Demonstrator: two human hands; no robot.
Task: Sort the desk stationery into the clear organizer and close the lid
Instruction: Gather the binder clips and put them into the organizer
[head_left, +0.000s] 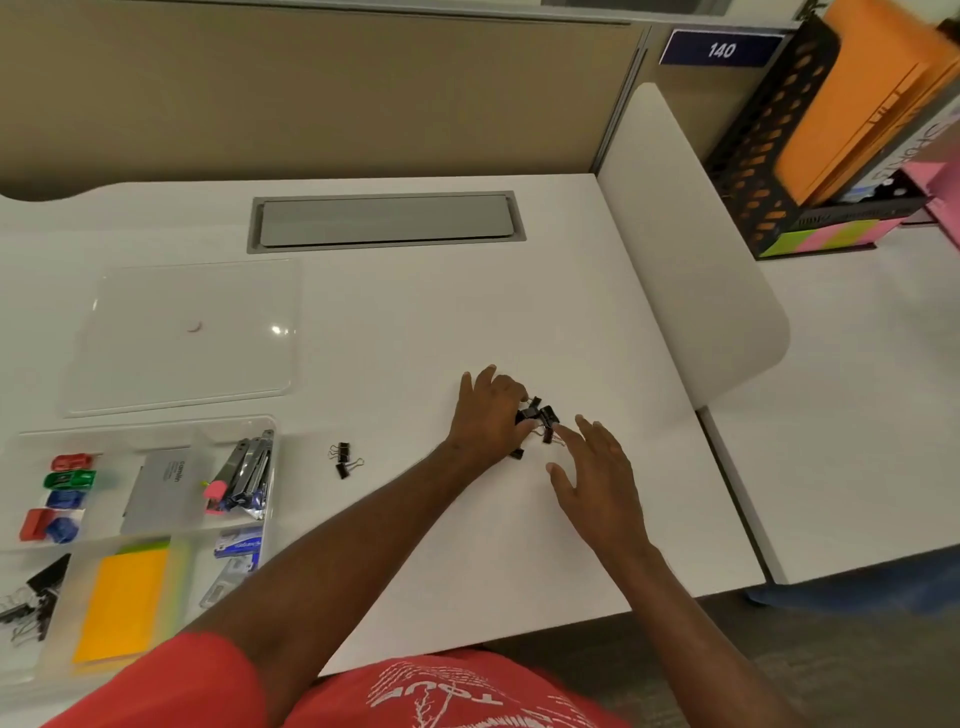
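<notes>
A small heap of black binder clips (540, 418) lies on the white desk right of centre. My left hand (485, 415) curls its fingers around the left side of that heap. My right hand (597, 478) lies flat and spread just right of the clips, a fingertip touching one. Two more black binder clips (343, 460) lie apart to the left. The clear organizer (236, 423) stands at the lower left, holding coloured clips, staplers, a pink highlighter, yellow sticky notes and several black binder clips. Its clear lid (187, 338) lies flat behind it.
A grey cable hatch (384, 221) is set into the desk at the back. A white divider panel (691, 249) rises along the desk's right edge. Beyond it stands a black mesh file holder (769, 145) with orange envelopes and sticky-note pads.
</notes>
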